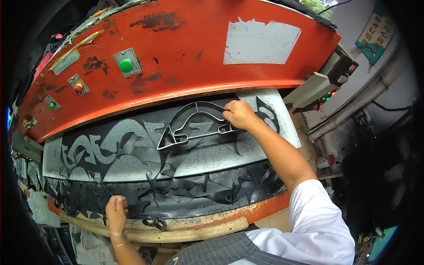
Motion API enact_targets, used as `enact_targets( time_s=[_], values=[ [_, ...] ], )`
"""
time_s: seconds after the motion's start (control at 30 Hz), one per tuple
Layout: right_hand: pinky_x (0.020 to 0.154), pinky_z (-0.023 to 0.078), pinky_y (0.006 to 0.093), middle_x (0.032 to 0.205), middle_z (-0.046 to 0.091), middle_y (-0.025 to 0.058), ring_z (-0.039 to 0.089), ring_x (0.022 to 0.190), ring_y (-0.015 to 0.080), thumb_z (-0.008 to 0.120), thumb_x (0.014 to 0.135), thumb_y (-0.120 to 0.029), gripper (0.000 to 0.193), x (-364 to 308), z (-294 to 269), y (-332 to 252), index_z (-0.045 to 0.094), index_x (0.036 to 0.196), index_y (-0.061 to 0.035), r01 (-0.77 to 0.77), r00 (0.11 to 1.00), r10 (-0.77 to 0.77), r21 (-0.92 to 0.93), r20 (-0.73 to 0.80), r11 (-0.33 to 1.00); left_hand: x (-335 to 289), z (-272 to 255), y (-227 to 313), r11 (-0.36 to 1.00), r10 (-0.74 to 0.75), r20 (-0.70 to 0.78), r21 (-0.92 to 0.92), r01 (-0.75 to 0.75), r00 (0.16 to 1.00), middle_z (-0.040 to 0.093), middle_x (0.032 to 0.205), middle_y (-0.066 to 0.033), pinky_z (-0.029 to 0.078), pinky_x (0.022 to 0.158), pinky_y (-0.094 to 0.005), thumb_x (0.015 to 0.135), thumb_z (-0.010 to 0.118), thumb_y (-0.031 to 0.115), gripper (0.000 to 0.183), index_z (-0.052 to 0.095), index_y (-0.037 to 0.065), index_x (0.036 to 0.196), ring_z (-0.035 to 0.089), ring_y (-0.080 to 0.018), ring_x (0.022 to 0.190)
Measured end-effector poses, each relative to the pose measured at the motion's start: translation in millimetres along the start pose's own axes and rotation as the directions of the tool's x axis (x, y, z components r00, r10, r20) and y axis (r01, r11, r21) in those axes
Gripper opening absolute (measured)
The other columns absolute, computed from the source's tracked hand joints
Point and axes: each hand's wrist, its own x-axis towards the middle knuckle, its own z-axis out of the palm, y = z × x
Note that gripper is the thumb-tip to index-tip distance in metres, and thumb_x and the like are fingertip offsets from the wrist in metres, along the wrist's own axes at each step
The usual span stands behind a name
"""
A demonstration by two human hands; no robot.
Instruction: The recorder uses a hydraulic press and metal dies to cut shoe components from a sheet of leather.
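Your right hand (240, 115) is closed around the metal cutter (203, 135) at its right end, over the black sheet (150, 115); your left hand (116, 210) is curled, contents unclear; loose scraps (207, 191) catching the cutter could twist it askew

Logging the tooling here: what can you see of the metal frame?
The metal frame is an open outline of silvery strip, apparently metal: arched along the far side, pointed at its left corner, roughly straight along the near side with small notch-like steps. An inner curved strip and short crosspieces sit within it. The right hand grips its right end, hiding part of it. It is over the cut black sheet and pale board; whether it rests on them is unclear.
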Motion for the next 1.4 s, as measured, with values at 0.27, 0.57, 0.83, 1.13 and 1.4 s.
enact_targets(
  time_s=[0.27,0.57,0.83,1.13,1.4],
  values=[
    [0.075,0.05,0.0476,0.08,0.065,0.0228,0.063,0.081,0.0416,0.058,0.074,-0.023,0.024,10.0,9.6,-15.1,0.068,0.074,-0.0014,-0.095,0.983,0.062,0.182,0.174,0.979,19.3,136.7,63.0,0.559,0.515,0.235,0.637,-0.531,0.824,0.058,0.118,-0.0158,0.038,0.097,-0.0411,0.074,0.079,0.039,0.075,0.05,0.0,0.132,0.051,-0.0351,0.112],
    [0.08,0.051,0.0488,0.083,0.067,0.0233,0.064,0.083,0.0422,0.057,0.075,-0.023,0.025,13.6,0.5,13.6,0.071,0.079,-0.0023,-0.185,0.976,0.175,0.068,0.132,0.98,-5.8,75.8,34.2,0.605,0.45,0.021,0.728,-0.322,0.893,0.062,0.093,-0.0179,0.043,0.081,-0.0481,0.087,0.061,0.009,0.016,0.061,-0.001,0.099,0.057,-0.04,0.093],
    [0.08,0.051,0.0493,0.085,0.067,0.0236,0.064,0.083,0.0429,0.057,0.074,-0.023,0.026,17.8,7.0,20.4,0.071,0.082,-0.0019,-0.195,0.976,0.194,0.002,0.097,0.981,-2.3,12.0,58.9,0.518,0.525,0.026,0.783,-0.344,0.851,0.054,0.124,-0.0178,0.037,0.101,-0.0426,0.074,0.076,0.011,0.062,0.051,0.001,0.13,0.05,-0.0362,0.116],
    [0.096,0.044,0.0425,0.13,0.058,0.02,0.055,0.121,0.0343,0.07,0.083,-0.042,0.064,-20.8,-23.4,43.3,0.054,0.135,-0.0073,-0.102,0.968,-0.017,0.455,0.251,0.885,112.3,146.3,97.9,0.477,0.717,0.278,0.474,-0.74,0.64,0.064,0.092,-0.0139,0.047,0.081,-0.0379,0.075,0.075,0.01,0.028,0.07,0.001,0.101,0.06,-0.0322,0.09],
    [0.113,0.027,0.046,0.144,0.047,0.0178,0.043,0.132,0.0341,0.078,0.076,-0.032,0.068,-68.1,-29.7,54.9,0.054,0.135,-0.0084,0.18,0.955,-0.206,0.137,0.215,0.974,121.1,153.6,91.3,0.457,0.757,0.259,0.446,-0.77,0.6,0.062,0.075,-0.0062,0.047,0.067,-0.0337,0.07,0.079,0.008,0.017,0.075,0.005,0.086,0.059,-0.0234,0.074]
  ],
)
